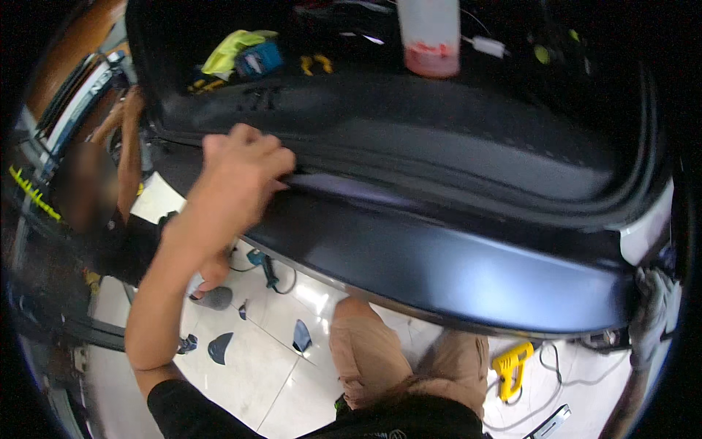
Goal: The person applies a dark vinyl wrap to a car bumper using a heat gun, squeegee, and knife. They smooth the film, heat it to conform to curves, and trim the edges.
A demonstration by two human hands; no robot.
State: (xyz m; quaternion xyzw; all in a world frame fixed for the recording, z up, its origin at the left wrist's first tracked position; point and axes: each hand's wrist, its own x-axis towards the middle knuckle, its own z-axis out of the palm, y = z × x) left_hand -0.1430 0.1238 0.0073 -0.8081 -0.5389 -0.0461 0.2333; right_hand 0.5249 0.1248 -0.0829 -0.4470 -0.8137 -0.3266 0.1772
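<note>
My left hand (245,172) is on the inner edge of the dark rear sill (431,263) of a car's open trunk, fingers curled; whatever they may hold is hidden. My right hand (651,314), in a grey glove, is at the sill's far right end, dim and distorted near the picture's rim, so its grip is unclear. Above the sill lies the black trunk interior, holding a clear bottle with reddish contents (431,51), a yellow-green cloth (230,51), a teal box (259,58) and a small white device (486,47).
At left a co-worker (99,190) reaches up beside another vehicle. On the tiled floor (248,380) below are a yellow heat gun (512,366), a teal tool (263,267), cables, and several dark scraps (219,347). My legs (365,351) stand against the bumper.
</note>
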